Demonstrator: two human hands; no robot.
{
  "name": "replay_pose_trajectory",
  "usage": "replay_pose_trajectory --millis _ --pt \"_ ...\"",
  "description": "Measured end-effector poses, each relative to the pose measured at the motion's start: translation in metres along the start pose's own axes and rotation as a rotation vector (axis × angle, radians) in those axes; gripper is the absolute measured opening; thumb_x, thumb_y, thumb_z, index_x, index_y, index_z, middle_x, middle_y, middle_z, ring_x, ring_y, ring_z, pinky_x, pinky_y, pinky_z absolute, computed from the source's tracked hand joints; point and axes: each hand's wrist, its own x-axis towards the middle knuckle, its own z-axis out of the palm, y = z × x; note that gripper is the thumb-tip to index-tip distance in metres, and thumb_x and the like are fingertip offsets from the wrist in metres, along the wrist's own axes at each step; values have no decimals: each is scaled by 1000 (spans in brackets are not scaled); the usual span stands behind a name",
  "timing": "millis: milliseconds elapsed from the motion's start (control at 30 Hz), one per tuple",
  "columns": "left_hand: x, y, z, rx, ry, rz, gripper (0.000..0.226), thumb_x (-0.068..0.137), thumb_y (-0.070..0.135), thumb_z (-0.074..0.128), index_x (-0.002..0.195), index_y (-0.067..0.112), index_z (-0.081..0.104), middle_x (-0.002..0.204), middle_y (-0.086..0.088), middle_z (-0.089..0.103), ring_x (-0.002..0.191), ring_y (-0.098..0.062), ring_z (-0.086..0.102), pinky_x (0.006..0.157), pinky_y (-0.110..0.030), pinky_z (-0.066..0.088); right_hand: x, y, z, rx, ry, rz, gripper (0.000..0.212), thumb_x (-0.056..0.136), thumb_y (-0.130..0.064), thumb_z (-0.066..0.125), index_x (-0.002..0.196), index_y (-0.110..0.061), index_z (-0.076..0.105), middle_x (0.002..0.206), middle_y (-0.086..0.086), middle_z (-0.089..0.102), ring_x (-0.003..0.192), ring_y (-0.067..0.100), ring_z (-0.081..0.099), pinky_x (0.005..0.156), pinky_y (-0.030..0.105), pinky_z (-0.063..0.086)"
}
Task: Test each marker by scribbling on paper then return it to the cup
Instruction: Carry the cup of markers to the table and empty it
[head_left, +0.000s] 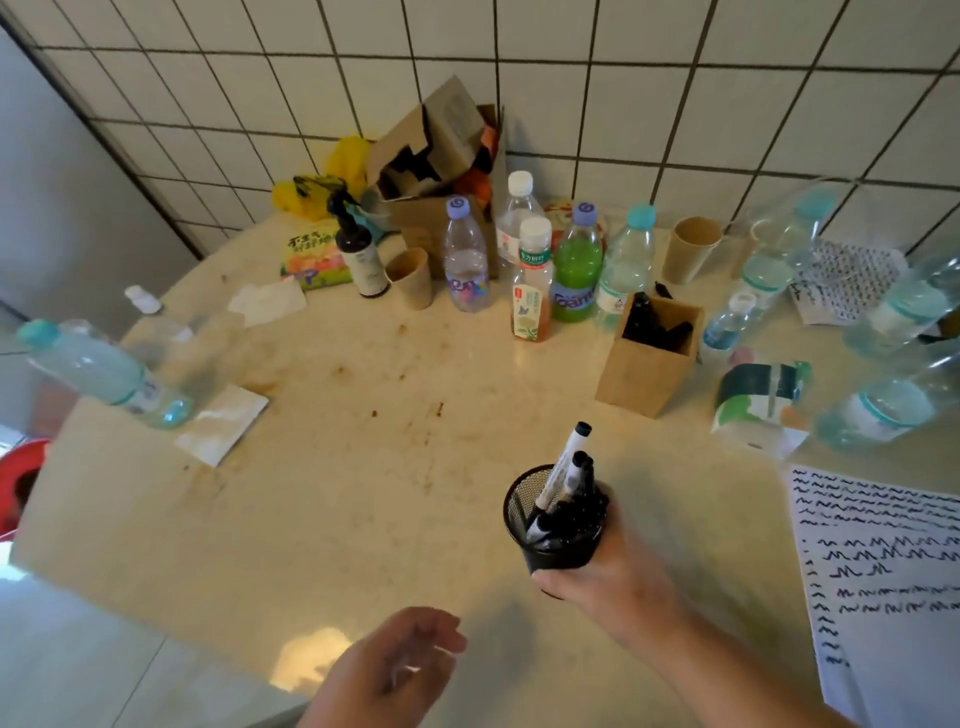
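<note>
Two hands showed low in frame: the left hand (400, 660) hung loose-fingered, holding nothing, while the right hand (602, 577) wrapped its fingers round the mesh cup (550, 540) of markers (563, 473), likely steadying it beside the scribbled paper (883, 571) at right, bottles (576, 265) beyond.

Home kitchen corner: tiled wall (623, 78), cluttered table (363, 467) w/ drink bottles (576, 265).

The right hand (602, 577) grips a black mesh cup (556, 525) of markers (563, 475), one standing tallest above the grip. The left hand (389, 670) hovers loose beside it; scribbled paper (883, 571) lies on the grip's other side.
</note>
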Motion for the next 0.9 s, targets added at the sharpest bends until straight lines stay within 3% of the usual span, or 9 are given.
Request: replay_pose_trajectory --millis 67,167,300,400,467,667,767,900 --pt "8 -5 -14 1 6 -3 32 77 22 66 95 48 65 100 11 76 92 -20 72 87 -43 55 11 -5 11 -17 19 -7 82 49 -34 87 115 -56 44 119 -17 62 100 0 66 88 37 56" --pt "27 -12 -35 3 -22 -5 39 86 8 67 92 46 68 99 8 76 93 -23 71 88 -42 54 28 -14 24 -80 40 7 84 53 -25 87 113 -62 41 120 -24 57 102 -5 62 82 21 51" --pt "55 -24 -79 40 -119 32 35 88 12 67 96 47 67 101 9 76 92 -16 71 89 -36 55 54 -30 47 -196 89 11 77 58 -15 87 120 -43 49 112 -19 59 111 10 62 75 5 39" --pt "75 -34 -115 97 -204 104 37 88 15 66 99 50 64 101 15 74 92 -11 69 83 -28 55 70 -43 67 -227 132 19 81 52 -26 86 118 -52 47 115 -16 63 113 14 63 91 29 51" --pt "85 -39 -134 155 -225 163 37 88 18 66 101 52 62 99 22 73 90 -6 68 77 -18 53 77 -50 79 -224 149 18 81 51 -31 82 117 -59 45 118 -12 65 113 17 63 92 41 54" --pt "96 -48 -158 160 -227 221 39 89 15 64 102 51 60 93 25 72 84 -3 67 72 -16 53 94 -77 96 -466 87 47 79 62 -19 84 134 -22 53 127 -4 59 121 19 55 92 21 42" --pt "94 -48 -160 138 -265 216 24 90 13 62 95 35 69 92 32 68 82 0 65 72 -14 52 102 -89 101 -600 45 57 81 64 -30 83 137 -19 49 132 -1 57 125 24 52 99 32 45" --pt "89 -45 -164 123 -270 198 17 91 16 62 99 30 69 97 34 64 91 6 62 75 -9 47 117 -100 108 -763 -1 127 82 66 -36 76 139 -23 42 136 0 52 127 26 49 103 41 46"
